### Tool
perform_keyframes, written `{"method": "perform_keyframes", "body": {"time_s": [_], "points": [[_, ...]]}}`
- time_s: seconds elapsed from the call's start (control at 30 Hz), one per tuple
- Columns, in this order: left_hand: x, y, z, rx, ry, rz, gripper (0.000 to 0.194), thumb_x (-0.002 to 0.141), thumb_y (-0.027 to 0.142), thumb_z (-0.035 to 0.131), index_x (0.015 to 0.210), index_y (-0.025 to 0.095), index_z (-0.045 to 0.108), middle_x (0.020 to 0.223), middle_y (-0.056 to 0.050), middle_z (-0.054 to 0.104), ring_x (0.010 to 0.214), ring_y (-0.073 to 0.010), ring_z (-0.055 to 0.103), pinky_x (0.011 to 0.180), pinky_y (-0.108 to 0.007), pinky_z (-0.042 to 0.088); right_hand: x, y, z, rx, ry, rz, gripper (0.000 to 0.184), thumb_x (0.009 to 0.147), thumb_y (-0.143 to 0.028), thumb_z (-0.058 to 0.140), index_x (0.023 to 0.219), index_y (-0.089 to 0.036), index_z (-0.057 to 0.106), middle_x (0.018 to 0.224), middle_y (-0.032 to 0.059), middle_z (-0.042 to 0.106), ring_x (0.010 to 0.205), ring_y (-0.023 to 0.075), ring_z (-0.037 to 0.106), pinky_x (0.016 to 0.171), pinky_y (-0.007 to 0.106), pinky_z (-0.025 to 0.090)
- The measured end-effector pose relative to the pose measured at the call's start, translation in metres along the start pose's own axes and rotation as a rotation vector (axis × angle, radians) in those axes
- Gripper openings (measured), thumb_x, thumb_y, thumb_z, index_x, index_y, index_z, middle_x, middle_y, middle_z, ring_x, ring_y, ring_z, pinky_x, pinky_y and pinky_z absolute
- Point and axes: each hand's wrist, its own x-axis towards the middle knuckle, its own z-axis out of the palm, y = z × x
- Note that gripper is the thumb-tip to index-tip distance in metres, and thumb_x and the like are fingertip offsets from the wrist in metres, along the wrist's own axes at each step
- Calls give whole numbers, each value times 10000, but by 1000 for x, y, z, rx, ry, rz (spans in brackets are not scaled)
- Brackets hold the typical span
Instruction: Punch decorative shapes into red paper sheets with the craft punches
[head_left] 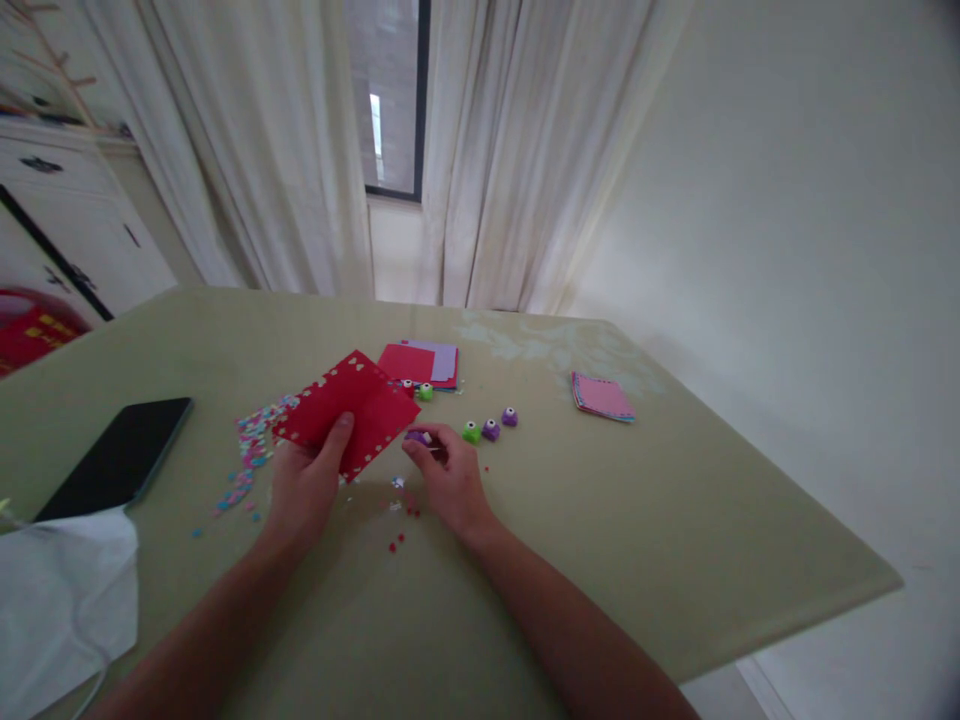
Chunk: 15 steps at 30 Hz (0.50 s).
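The olive table [600, 520] carried a black phone [120, 455] at nine o'clock. The red punched paper [352, 405], heart-edged, sat centrally, pinched in the left hand [304, 485]. The right hand [450, 480] gripped a purple punch [418, 437]; three punches [489, 428] lay at two o'clock.

Very little writing shows here, and none of it can be read. The one thing that bears any is the red object [34, 330] at the left edge, beyond the table [675, 520] — it carries a few yellow marks that look like characters, but they are too small and blurred to make out. The dark phone [120, 455] has a blank, black screen. The red paper [349, 410], the stacks of coloured sheets [424, 362] and the small punches [490, 429] show no label, brand or number.
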Motion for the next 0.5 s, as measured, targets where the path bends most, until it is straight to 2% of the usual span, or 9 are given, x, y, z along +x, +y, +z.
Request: {"method": "perform_keyframes", "body": {"time_s": [0.07, 0.13, 0.3, 0.5], "points": [[-1, -1, 0, -13, -6, 10, 314, 833, 511, 742, 971, 236, 803, 1015, -33, 854, 949, -302, 790, 893, -405, 647, 3, 0, 0, 106, 22, 60, 370, 909, -543, 753, 1047, -200, 757, 882, 53, 776, 711, 186, 712, 620, 293, 539], [-1, -2, 0, -17, -25, 24, 317, 840, 515, 741, 981, 237, 799, 1035, -34, 851, 970, -301, 786, 908, -403, 641, 5, 2, 0, 243, 18, 102, 399, 858, -553, 793, 1039, -200, 748, 847, 34, 761, 628, 158, 669, 565, 275, 509], [-2, -2, -1, 14, -40, 42, 305, 850, 526, 731, 936, 239, 793, 973, -34, 842, 913, -300, 773, 876, -401, 631, 10, 6, 1, 493, 13, 178, 437, 674, -358, 937, 1065, -235, 786, 879, 3, 789, 717, 154, 693, 739, 307, 604], [-4, 5, 0, 16, -2, 49, 249, 838, 482, 727, 879, 242, 778, 933, -28, 838, 890, -298, 773, 855, -396, 640, 8, 4, 0, 620, 2, 236, 449, 652, -340, 949, 1062, -238, 798, 943, 12, 809, 804, 183, 763, 882, 374, 638]]}}
